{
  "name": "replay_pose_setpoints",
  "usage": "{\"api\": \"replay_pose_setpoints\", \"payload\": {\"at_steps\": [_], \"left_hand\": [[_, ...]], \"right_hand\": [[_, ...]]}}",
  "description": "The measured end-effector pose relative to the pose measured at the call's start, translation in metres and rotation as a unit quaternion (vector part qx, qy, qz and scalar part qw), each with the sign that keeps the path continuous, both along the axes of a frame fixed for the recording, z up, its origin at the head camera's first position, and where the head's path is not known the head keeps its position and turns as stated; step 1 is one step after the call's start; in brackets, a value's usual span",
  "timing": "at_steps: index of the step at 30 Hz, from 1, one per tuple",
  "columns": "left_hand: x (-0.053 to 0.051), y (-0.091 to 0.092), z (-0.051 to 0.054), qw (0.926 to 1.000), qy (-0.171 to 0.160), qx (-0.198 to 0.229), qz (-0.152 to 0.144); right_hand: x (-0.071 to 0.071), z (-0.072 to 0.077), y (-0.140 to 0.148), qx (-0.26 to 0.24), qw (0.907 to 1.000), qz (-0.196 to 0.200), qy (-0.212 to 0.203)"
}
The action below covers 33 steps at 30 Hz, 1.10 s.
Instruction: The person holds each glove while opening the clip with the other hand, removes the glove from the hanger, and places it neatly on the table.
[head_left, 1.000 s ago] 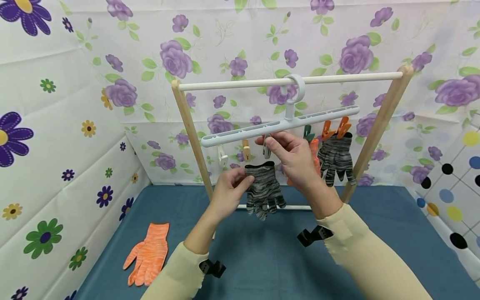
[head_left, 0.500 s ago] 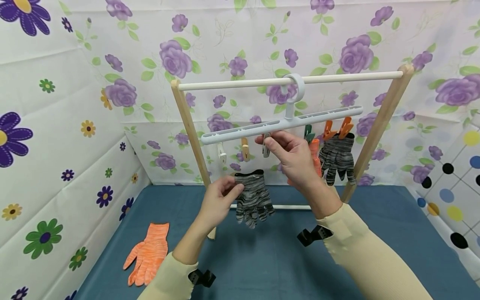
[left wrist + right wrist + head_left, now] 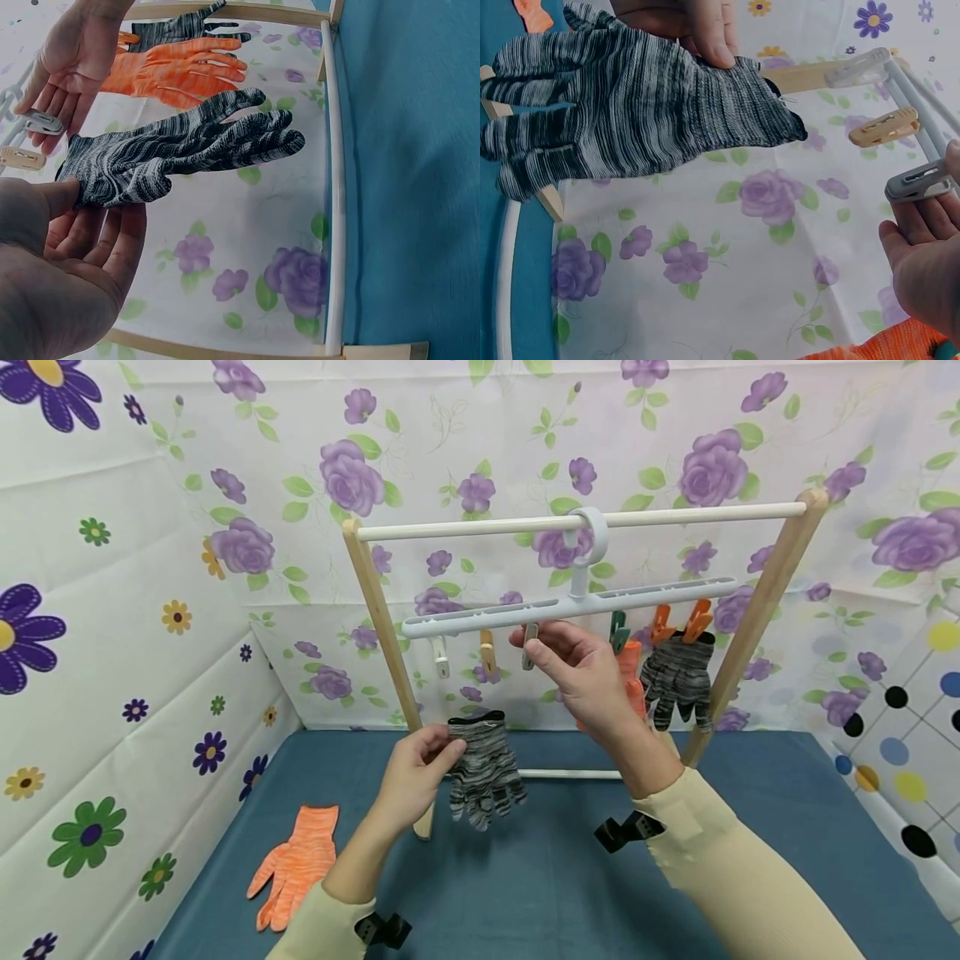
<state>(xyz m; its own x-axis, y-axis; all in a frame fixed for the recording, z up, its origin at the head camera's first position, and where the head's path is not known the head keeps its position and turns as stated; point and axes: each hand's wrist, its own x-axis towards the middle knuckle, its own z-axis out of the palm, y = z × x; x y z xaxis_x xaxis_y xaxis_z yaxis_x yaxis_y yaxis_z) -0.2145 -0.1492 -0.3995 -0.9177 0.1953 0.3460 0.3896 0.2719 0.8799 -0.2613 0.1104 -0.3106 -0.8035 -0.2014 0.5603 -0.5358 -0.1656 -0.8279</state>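
Note:
A black-and-grey striped knit glove (image 3: 486,768) hangs fingers down from my left hand (image 3: 414,772), which pinches its cuff edge between thumb and fingers. Higher up, my right hand (image 3: 581,668) pinches a grey clothespin (image 3: 916,182) under the pale grey hanger (image 3: 487,619). The glove's cuff is apart from that clothespin, below and to its left. A tan clothespin (image 3: 487,652) and a white clothespin (image 3: 440,657) hang on the hanger's left part with nothing in them.
Orange clothespins (image 3: 697,620) hold another striped glove (image 3: 678,677) at right. A green clothespin (image 3: 618,631) holds an orange glove (image 3: 632,672), partly behind my right hand. The hanger hooks on a rack's white rod (image 3: 465,529). An orange glove (image 3: 296,868) lies on the blue cloth.
My left hand has moved left and down with the striped glove, away from the grey clothespin. The hanger's right end has dipped slightly; my right hand stays nearly in place.

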Motion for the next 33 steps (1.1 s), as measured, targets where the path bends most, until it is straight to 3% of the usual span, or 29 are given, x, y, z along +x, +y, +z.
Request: {"api": "replay_pose_setpoints", "payload": {"at_steps": [9,22,33], "left_hand": [[0.002,-0.015,-0.004,0.9997,-0.022,-0.009,0.004],[0.01,-0.046,-0.014,0.9969,-0.068,-0.037,0.014],[0.019,-0.07,-0.022,0.9937,-0.094,-0.051,0.033]], "right_hand": [[0.001,-0.001,0.001,0.016,0.9998,0.009,-0.002],[0.002,0.0,0.002,-0.002,0.9997,0.02,-0.013],[0.002,-0.005,0.005,0.001,0.9995,0.003,-0.031]]}}
